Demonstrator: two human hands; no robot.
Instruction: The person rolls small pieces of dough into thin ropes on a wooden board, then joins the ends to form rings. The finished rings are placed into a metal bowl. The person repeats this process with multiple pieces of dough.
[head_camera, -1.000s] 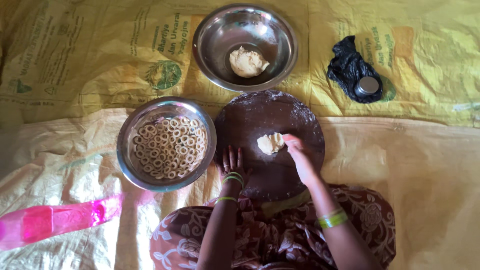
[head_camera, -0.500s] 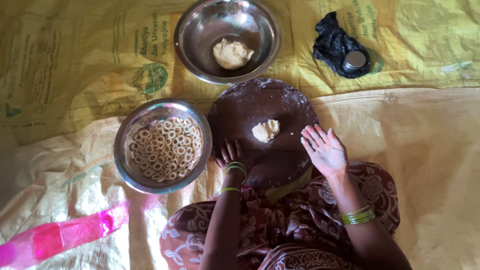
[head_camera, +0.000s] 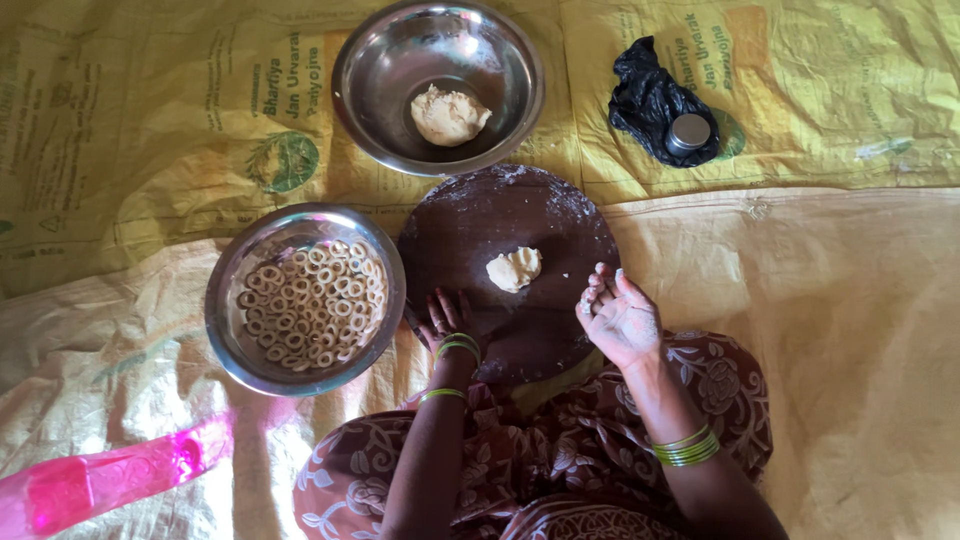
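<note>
A small lump of pale dough (head_camera: 514, 268) lies on a round dark wooden board (head_camera: 500, 215) dusted with flour. My left hand (head_camera: 441, 318) rests flat on the board's near left edge, fingers spread. My right hand (head_camera: 619, 317) hovers palm up at the board's right edge, fingers loosely curled, floury and holding nothing; it is a little right of the dough. Green bangles sit on both wrists.
A steel bowl (head_camera: 497, 60) behind the board holds a bigger dough ball (head_camera: 448, 115). A steel bowl (head_camera: 232, 340) at left holds several small dough rings (head_camera: 310, 305). A black bag with a small metal tin (head_camera: 688, 133) lies far right. A pink plastic piece (head_camera: 100, 475) lies near left. Yellow sacks (head_camera: 150, 130) cover the floor.
My right hand has left the dough lump, pulled back to the board's right edge and turned palm up. The left hand stays on the board.
</note>
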